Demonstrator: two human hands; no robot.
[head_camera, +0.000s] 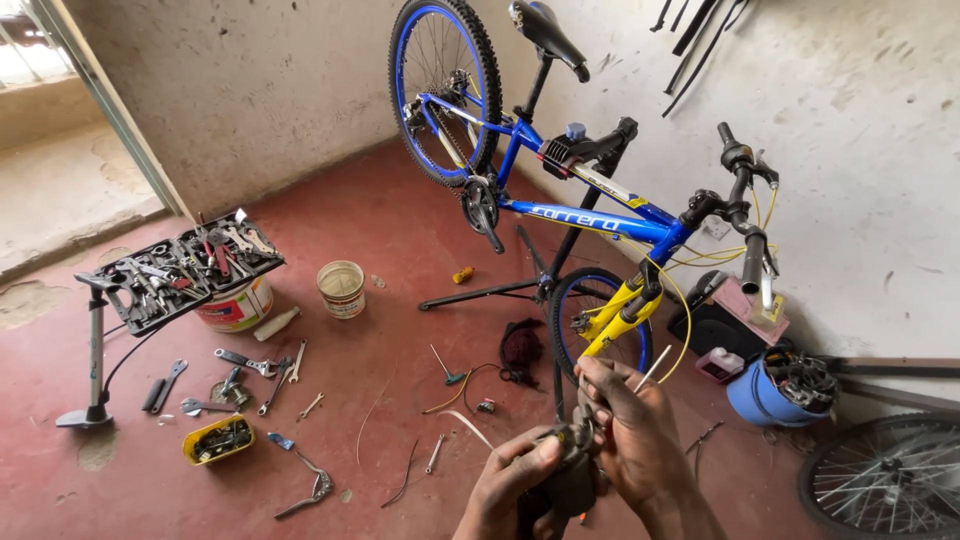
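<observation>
My left hand and my right hand are together at the bottom centre, both gripping a small dark metal bicycle part with a thin pale cable sticking up from between my right fingers. Beyond them a blue and yellow bicycle hangs clamped on a black repair stand, front wheel down, rear wheel up by the wall.
A black tray of wrenches rests on a paint bucket at left, beside a floor pump. Loose wrenches, a yellow parts tin, a white tub, cables, a blue bucket and a spare wheel lie on the red floor.
</observation>
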